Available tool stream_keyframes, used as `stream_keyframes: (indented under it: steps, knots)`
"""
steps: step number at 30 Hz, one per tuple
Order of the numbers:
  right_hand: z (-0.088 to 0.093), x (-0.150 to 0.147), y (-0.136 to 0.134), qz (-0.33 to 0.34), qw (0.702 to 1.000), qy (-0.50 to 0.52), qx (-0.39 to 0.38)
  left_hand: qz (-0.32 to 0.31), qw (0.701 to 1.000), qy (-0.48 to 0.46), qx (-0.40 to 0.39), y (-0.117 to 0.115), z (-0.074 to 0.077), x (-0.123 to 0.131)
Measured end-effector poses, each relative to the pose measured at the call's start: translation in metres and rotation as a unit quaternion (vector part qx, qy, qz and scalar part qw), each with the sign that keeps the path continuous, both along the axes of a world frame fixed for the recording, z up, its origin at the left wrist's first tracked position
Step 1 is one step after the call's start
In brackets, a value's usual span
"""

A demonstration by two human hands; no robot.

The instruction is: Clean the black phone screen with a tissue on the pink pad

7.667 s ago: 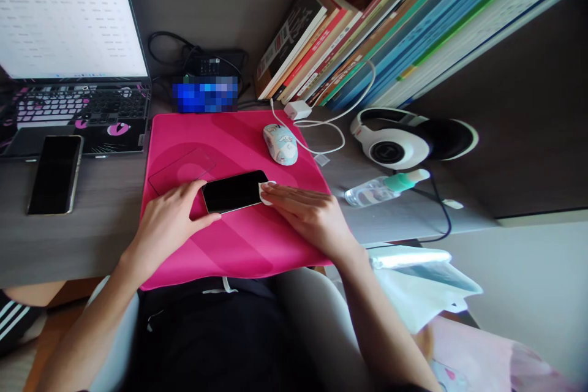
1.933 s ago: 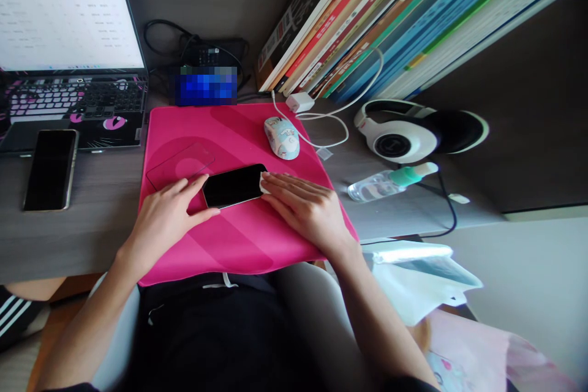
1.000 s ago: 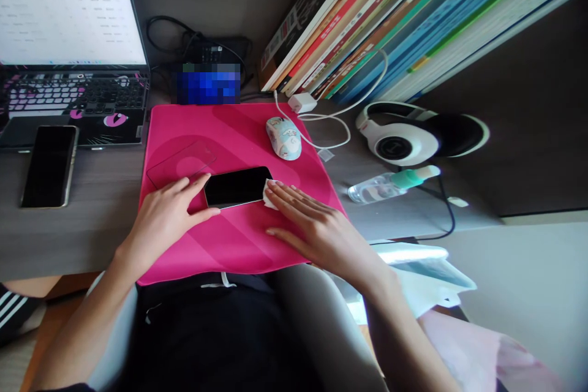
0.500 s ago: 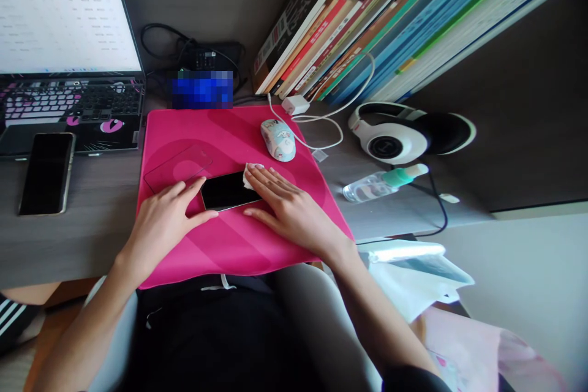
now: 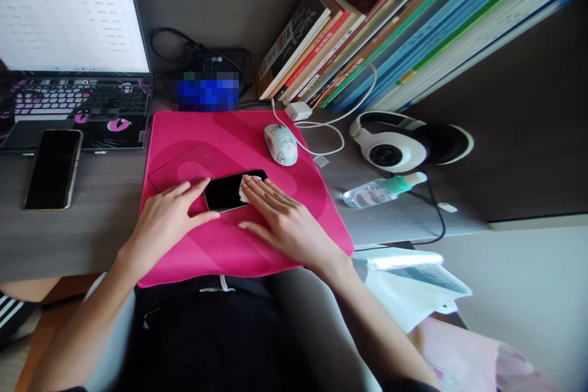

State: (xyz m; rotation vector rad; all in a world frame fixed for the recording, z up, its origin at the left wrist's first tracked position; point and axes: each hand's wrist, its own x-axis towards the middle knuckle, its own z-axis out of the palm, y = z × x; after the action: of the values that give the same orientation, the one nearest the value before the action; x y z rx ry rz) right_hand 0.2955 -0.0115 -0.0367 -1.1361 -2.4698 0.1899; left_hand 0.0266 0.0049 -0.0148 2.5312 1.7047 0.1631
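Observation:
A black-screened phone (image 5: 224, 195) lies face up on a pink desk mat (image 5: 220, 128). My left hand (image 5: 169, 217) grips its left end, with the thumb at the near edge and the index finger at the far edge. Under the outstretched fingertips of my right hand (image 5: 285, 217), a white tissue (image 5: 243, 188) is pressed against the right part of the screen. The right palm covers the phone's near right corner. Beyond my left hand lies a clear, thin-edged sheet (image 5: 184, 166), shaped like a phone screen protector or case; I cannot tell which.
A patterned mouse (image 5: 281, 145) sits on the mat's far right. To the right are a spray bottle (image 5: 374, 192), white headphones (image 5: 390, 153) and a charger (image 5: 298, 111) with cable. Books (image 5: 316, 43) stand behind. A laptop (image 5: 82, 110) and second phone (image 5: 54, 169) are left.
My right hand has slid the tissue a little left and nearer across the screen. The left hand stays at the phone's left end. The whole view has shifted slightly.

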Motion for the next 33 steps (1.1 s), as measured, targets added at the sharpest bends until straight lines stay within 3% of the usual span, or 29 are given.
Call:
stream_keyframes:
  steps: [7,18,28,33]
  knots:
    - [-0.005,-0.024,0.02,-0.03,0.999,0.023,0.005,0.001,1.0,-0.009,0.006,-0.002,0.004,0.003]
    - [0.0,-0.023,-0.029,-0.002,1.0,-0.001,0.015,0.005,1.0,-0.013,-0.002,-0.002,0.001,0.003]
    - [0.0,-0.046,0.008,0.013,1.0,0.008,-0.004,0.001,1.0,-0.025,-0.005,0.001,-0.001,0.0]
    - [-0.002,-0.052,0.008,0.007,1.0,0.017,0.001,0.01,1.0,-0.013,-0.007,0.001,0.001,0.001]
